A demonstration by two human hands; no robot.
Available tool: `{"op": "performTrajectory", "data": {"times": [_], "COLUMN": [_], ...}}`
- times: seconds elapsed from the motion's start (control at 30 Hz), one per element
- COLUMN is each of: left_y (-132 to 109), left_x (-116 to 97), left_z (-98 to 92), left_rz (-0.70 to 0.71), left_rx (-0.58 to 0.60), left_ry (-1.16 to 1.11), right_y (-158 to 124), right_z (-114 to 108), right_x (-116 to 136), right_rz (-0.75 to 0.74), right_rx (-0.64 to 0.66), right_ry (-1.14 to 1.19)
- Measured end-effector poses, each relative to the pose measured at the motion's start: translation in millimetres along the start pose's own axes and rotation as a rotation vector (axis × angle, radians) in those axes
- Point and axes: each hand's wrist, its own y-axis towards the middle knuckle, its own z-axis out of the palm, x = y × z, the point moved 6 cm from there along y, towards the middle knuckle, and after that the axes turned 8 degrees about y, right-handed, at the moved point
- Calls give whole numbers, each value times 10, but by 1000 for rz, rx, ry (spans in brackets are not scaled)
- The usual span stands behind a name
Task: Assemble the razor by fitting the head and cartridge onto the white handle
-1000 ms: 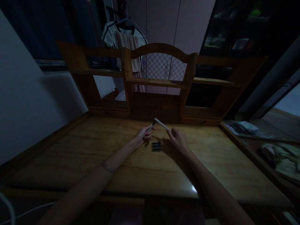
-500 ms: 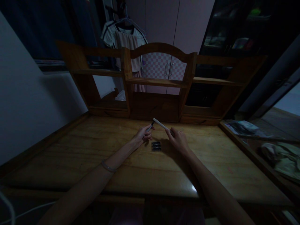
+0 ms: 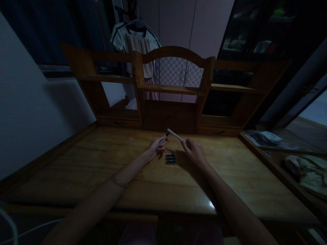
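My left hand (image 3: 156, 146) is closed on a thin pen-like object (image 3: 163, 139) with a dark upper end. In my right hand (image 3: 194, 152) is a slim white stick (image 3: 176, 135), pinched near its lower end and slanting up to the left. The tips of the two objects meet or nearly meet above the desk; whether they touch is unclear. Below and between my hands, a small group of dark, battery-like pieces (image 3: 170, 159) lies in a stack of rows on the wooden desk (image 3: 143, 197).
A wooden shelf unit (image 3: 171, 90) stands along the desk's back edge. Clothes (image 3: 143, 44) hang behind it. Beyond the desk's right rim lie cloth (image 3: 311, 173) and plastic-wrapped items (image 3: 268, 137). A white cable (image 3: 38, 226) runs at the lower left.
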Motion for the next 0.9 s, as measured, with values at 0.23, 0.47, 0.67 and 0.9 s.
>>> {"op": "performTrajectory", "data": {"times": [0.23,0.47,0.67,0.9], "left_y": [-17,-14,-4,-8], "left_x": [-18,-6,-13,-7], "left_z": [32,31,40,20], "left_rz": [20,-4,9,11], "left_rx": [30,15,25,14], "left_ry": [37,24,21,47], "right_y": [16,3,2,2], "right_z": [-70,-96,-52,-92], "right_x": [-141,-21,-1,-5], "right_rz": [76,-9,26,0], "right_rx": [-111,-52,-55,-78], "right_ry": [-118,14,46,128]}}
